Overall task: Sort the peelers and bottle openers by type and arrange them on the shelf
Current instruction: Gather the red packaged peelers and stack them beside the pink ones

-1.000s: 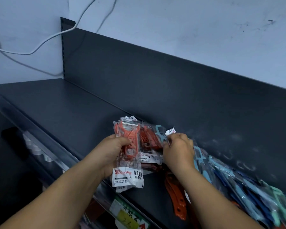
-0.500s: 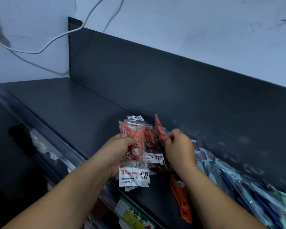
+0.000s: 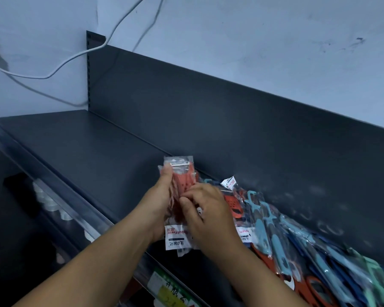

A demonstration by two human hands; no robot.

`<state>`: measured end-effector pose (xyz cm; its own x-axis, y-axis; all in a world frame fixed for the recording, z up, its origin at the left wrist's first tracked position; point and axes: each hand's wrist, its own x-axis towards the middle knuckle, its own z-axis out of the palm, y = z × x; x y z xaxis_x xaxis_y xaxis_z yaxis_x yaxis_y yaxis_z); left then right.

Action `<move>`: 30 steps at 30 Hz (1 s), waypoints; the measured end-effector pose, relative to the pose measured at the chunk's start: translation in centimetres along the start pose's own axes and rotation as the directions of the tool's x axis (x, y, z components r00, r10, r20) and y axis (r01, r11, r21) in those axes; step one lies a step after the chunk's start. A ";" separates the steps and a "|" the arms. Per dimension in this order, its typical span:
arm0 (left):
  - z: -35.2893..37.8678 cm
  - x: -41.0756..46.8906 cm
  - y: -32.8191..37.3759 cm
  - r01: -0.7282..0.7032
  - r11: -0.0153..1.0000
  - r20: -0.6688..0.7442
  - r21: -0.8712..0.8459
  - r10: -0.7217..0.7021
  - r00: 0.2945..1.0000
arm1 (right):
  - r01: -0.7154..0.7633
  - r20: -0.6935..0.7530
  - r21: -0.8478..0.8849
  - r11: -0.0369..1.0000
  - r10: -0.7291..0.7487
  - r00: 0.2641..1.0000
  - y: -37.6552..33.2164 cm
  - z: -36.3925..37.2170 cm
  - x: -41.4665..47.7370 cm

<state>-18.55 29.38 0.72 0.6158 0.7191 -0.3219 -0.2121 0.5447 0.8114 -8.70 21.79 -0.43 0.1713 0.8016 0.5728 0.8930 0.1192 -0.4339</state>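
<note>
Above shelf (image 3: 87,147) mid-span: left hand (image 3: 160,202) curled round bundle of bagged orange peelers (image 3: 183,180), held upright, clear of shelf. Right hand (image 3: 206,216) against bundle, fingers bent, pinching a bag; likely squaring one more pack onto the stack. Mixed pile (image 3: 297,240) of blue, teal and orange packs lies to the right, against back panel (image 3: 231,129). Step: gathering orange type. Next: firm two-handed hold, set bundle on bare left stretch, well apart from pile; slick bags may fan out.
</note>
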 end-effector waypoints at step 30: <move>-2.8 1.1 0.3 -0.086 0.991 -0.029 0.105 0.089 0.996 | -0.500 -0.031 0.267 0.824 0.525 0.850 3.6 -1.3 5.0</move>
<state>-20.04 31.53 -0.74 0.5718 0.7773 -0.2624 -0.1828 0.4326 0.8829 -4.08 25.42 1.74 0.6276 0.7263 0.2805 0.5396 -0.1460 -0.8292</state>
